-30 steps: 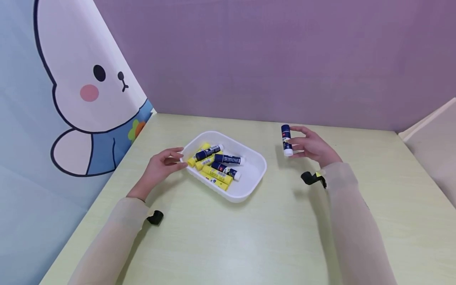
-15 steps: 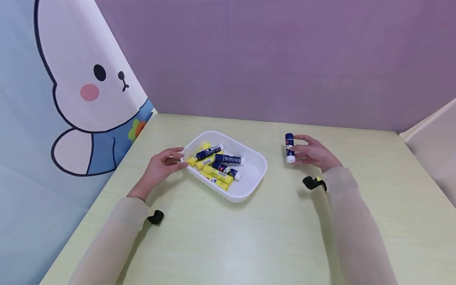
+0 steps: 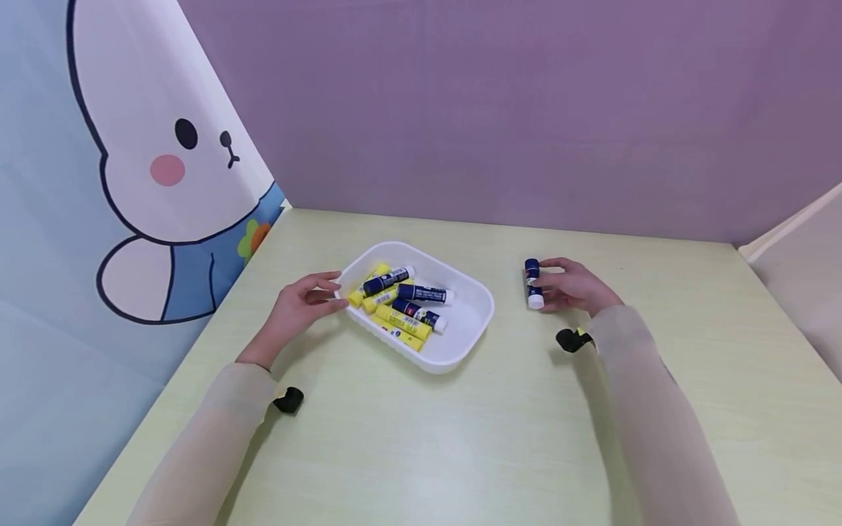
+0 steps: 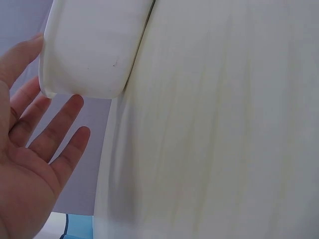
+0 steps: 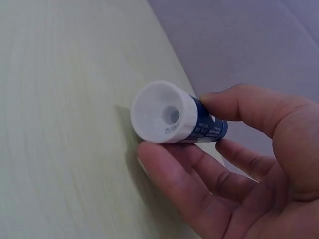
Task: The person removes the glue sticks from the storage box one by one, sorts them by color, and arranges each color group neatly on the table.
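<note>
In the head view my right hand (image 3: 574, 286) pinches a dark blue glue stick (image 3: 533, 283) with a white end, low over the table to the right of the tray. The right wrist view shows the thumb and fingers around the glue stick (image 5: 202, 122), its hollow white end facing the camera. My left hand (image 3: 299, 313) touches the left end of a white plastic tray (image 3: 470, 336) with spread, relaxed fingers. Inside lie several yellow glue sticks (image 3: 404, 321) and three dark blue glue sticks (image 3: 424, 294). In the left wrist view, fingertips rest against the tray's outside (image 4: 94, 59).
The pale wood-grain table (image 3: 421, 446) extends around the tray. A purple backdrop (image 3: 513, 109) rises behind its far edge. To the left hangs a blue cloth (image 3: 46, 292) with a cartoon rabbit, and a pale panel (image 3: 805, 270) stands at the right.
The right hand has lowered the glue stick toward the table and slightly nearer me, tipping it flatter. My left hand and the tray have stayed in place.
</note>
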Motion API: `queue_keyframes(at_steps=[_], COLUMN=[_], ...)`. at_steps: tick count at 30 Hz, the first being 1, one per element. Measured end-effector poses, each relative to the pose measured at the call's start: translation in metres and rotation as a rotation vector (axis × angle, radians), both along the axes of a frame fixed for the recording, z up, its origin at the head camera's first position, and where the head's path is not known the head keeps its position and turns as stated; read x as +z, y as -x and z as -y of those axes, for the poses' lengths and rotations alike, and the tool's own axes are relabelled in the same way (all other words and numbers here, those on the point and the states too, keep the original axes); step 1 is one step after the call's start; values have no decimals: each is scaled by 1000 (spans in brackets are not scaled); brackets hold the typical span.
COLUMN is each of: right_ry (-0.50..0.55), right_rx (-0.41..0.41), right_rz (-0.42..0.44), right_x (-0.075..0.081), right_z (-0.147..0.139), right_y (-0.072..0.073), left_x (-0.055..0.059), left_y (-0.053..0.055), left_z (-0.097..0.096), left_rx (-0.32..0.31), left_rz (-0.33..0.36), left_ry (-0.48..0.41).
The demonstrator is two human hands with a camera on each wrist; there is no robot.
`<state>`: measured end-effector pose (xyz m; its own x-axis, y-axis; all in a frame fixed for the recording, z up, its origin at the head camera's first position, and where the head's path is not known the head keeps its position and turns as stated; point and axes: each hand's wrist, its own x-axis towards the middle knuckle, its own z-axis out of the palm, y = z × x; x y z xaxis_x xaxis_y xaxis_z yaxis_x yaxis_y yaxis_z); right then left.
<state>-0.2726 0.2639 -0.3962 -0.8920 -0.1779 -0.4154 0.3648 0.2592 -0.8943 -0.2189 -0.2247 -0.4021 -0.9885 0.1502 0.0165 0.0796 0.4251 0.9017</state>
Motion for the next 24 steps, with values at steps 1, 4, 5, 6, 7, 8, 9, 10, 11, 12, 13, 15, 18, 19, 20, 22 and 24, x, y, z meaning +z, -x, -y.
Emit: queue_keyframes(at_steps=[1, 4, 5, 6, 7, 8, 9, 10, 11, 12, 13, 15, 18, 19, 20, 22, 24], right_ry=[-30, -124, -139, -154, -163, -168, -173, -172, -172, -173, -173, -177, -164, -155, -148, -138, -129], right_rx=[10, 29, 31, 35, 37, 38, 40, 41, 43, 47, 51, 65, 83, 89, 94, 98, 100], right_rz=[-4, -15, -15, -17, -19, -17, -15, -12, -9, -7, -5, 3, 22, 28, 35, 48, 60], right_x=[1, 5, 6, 6, 6, 6, 6, 5, 4, 4, 3, 3, 3, 3, 3, 4, 4], right_z=[1, 6, 7, 7, 8, 8, 8, 8, 8, 8, 8, 7, 5, 4, 3, 1, 0], right_y=[0, 1, 2, 2, 3, 3, 4, 4, 4, 4, 4, 3, 0, -1, -2, -4, -4], left_x=[0, 0, 0, -1, -1, -1, -1, -1, -1, -1, -1, -1, 0, 0, 0, 0, 0], left_y=[0, 0, 0, -1, -1, -1, 0, 0, 0, 0, 0, 0, -1, -1, -1, -1, -1], left_z=[0, 0, 0, 0, 0, 0, 0, 0, 0, 0, 0, -1, 0, 0, 0, 0, 0], left_rx=[0, 3, 5, 2, 0, 0, 2, 2, 3, 2, 6, 8, 7, 7, 5, 2, 1], left_rz=[-1, -7, -8, -12, -15, -16, -14, -13, -12, -10, -7, -5, -4, -3, -2, 0, 2], left_ry=[0, 0, 0, 1, 3, 3, 0, -1, -3, -4, -6, -8, -2, -2, -2, -1, 0])
